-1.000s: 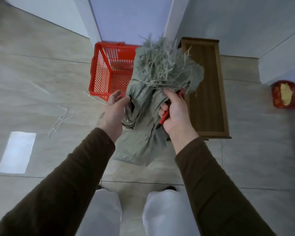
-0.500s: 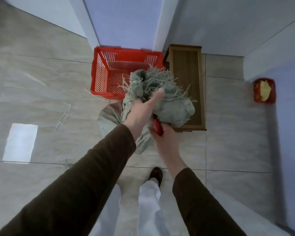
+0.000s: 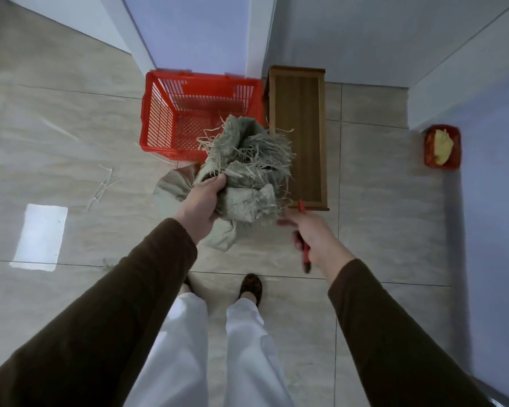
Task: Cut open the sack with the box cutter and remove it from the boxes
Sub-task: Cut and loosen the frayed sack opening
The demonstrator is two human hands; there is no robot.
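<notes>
Over the tiled floor (image 3: 379, 201), left hand (image 3: 202, 205) grips sack (image 3: 247, 168); right hand (image 3: 313, 240) grips box cutter (image 3: 304, 257).

Dim, cool, bluish indoor light. Bright window glare patch (image 3: 40, 237) on glossy floor tiles (image 3: 388, 201), well left of the grip. Right hand (image 3: 313, 236) motion-blurred; left hand (image 3: 202, 205) sharp. Wide-angle bending at edges. Soft shadows.

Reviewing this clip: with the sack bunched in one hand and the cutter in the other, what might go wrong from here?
1. The right hand grips the red box cutter near the left hand; whether the blade is out cannot be told, so a nick is possible.
2. The frayed grey-green woven sack sheds strands; some already lie on the glossy tiled floor, perhaps a slip hazard.
</notes>
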